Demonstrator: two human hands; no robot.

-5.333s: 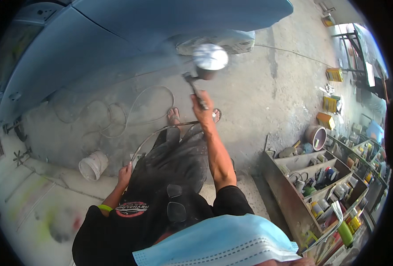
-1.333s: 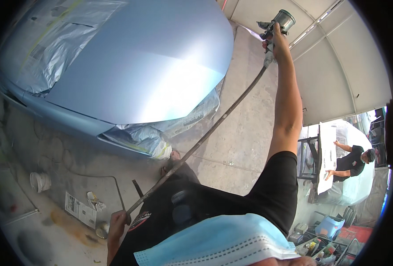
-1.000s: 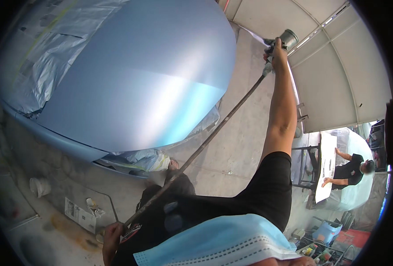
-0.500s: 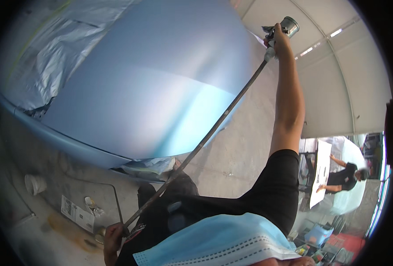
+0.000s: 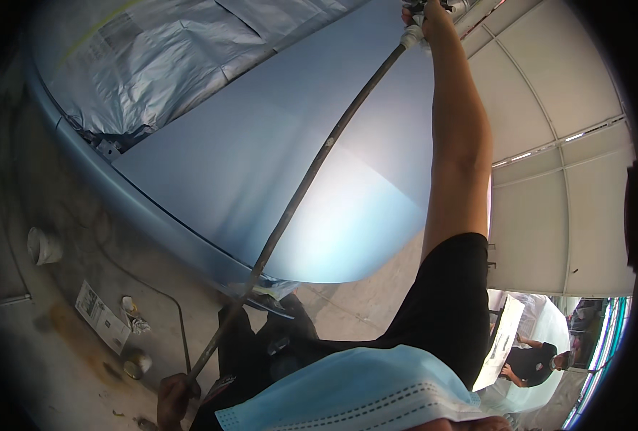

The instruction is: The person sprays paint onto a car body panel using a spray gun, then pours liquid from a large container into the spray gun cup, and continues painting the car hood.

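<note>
Spray gun (image 5: 450,7): at top edge of view, held out at arm's length nr the hood; partly cut off, nozzle out of frame.
R grip (image 5: 434,20): fingers curled round gun's handle, just above hose joint; trigger finger can't be made out.
Gun feel: looks rigid, metal, prob. mid-wt for one hand; likely top-heavy if cup's full, but fill lvl can't be seen.
Gun hold: best by handle, palm behind, fingers free for trigger; cup's prob. a poor place to grab, might tip or twist.
Joint wrap (image 5: 411,34): pale, lumpy, at base of handle; looks soft, prob. shifts if squeezed, so not a good hold.
Hose (image 5: 304,179): dark, slim, runs diag. from gun down to L grip, crossing in front of hood in view; contact w/ panel can't tell.
Hose feel: prob. rubbery, bendy but springy, light per length, tugs on gun if taut; surface looks scuffed, so likely not slippery.
L grip (image 5: 173,399): fingers closed round hose, low L of view; good spot, takes wt & drag off gun.
Hood (image 5: 268,158): blue, smooth, stiff sheet; finish likely marks easily, so hands & hose best kept off.
Masking film (image 5: 153,86): silvery, creased, beside hood; looks thin, prob. tears if snagged.
Floor: bucket (image 5: 44,246) & newspaper sheet (image 5: 102,316), L side, well apart from gun.
</note>
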